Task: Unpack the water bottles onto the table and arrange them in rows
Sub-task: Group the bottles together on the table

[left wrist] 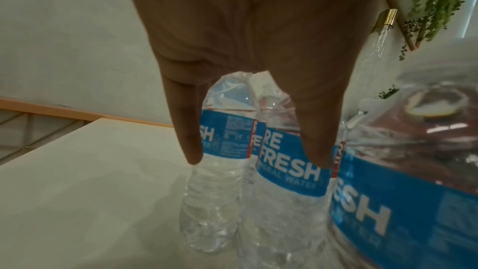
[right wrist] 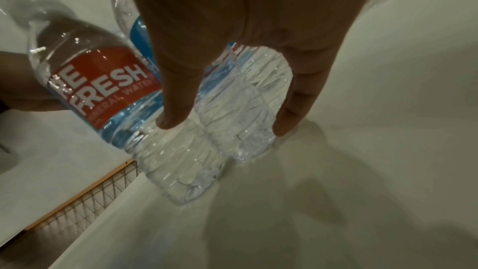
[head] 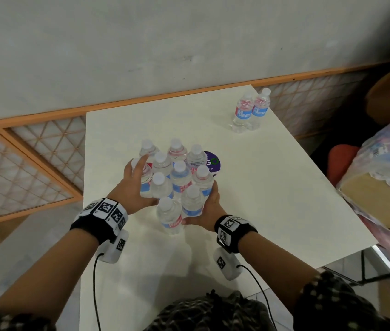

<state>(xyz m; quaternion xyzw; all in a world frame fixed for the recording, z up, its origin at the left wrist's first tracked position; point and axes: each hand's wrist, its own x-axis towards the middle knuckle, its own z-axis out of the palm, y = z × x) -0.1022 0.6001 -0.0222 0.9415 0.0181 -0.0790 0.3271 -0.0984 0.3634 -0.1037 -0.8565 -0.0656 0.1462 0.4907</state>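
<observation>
Several clear water bottles (head: 179, 177) with blue or red labels and white caps stand packed in a cluster at the middle of the white table (head: 272, 206). My left hand (head: 133, 185) lies flat against the cluster's left side with straight fingers (left wrist: 191, 142) over blue-labelled bottles (left wrist: 289, 173). On the cluster's near right side my right hand (head: 209, 206) presses with straight fingers (right wrist: 175, 109) against the nearest bottles; a red-labelled bottle (right wrist: 103, 87) stands just beside them. Two more bottles (head: 251, 111) stand side by side, apart, at the table's far right corner.
A shrink-wrapped pack of bottles (head: 387, 161) on a cardboard tray sits off the table's right edge. A round purple sticker (head: 213, 163) shows behind the cluster. A wall with an orange rail (head: 46, 118) runs along the table's far side.
</observation>
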